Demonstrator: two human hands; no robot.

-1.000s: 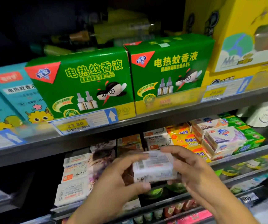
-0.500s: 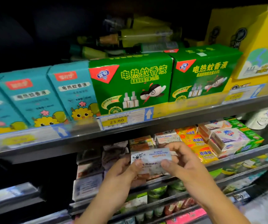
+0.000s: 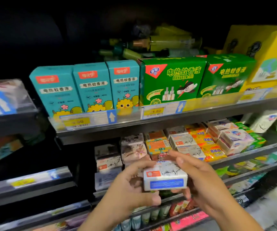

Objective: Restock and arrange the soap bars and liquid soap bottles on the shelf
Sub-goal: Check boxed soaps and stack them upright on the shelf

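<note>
From the head view we hold one soap bar (image 3: 165,176) in both hands. The left hand (image 3: 131,185) grips its left end and the right hand (image 3: 201,179) curls round its right end, in front of the soap shelf (image 3: 251,153) and near the stacked bars (image 3: 182,140). Its wrapper shows a sheep drawing, an orange patch, a blue panel and "soap". Above, we count three teal boxes (image 3: 92,87) and two green boxes (image 3: 172,80) — all reading 电热蚊香液. The tag (image 3: 162,110) under the green ones ends in ".80".

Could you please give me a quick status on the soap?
Left hand and right hand grip white blue-labelled boxed soap bar. Held before soap shelf. Nothing between.
</note>
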